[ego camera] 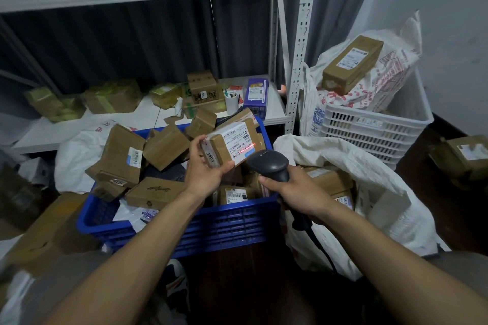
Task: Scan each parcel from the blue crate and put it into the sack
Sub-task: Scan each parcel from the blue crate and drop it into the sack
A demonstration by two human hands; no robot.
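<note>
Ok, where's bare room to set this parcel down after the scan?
Lower shelf: a bare white strip between the taped boxes and the blue crate. The sack mouth beside the right hand has room above its parcels. Crowded: the blue crate is heaped, the white crate is stuffed.

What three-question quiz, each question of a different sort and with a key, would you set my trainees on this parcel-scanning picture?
1. True or false: the red scan line falls on the white label of the brown cardboard parcel held in the left hand.
2. Which hand grips the black handheld scanner? A: the left hand. B: the right hand. C: neither.
3. Fill in: the open white woven sack lies on the person's ___ side of the blue plastic crate.

Key: 1 true; 2 B; 3 right.
</note>
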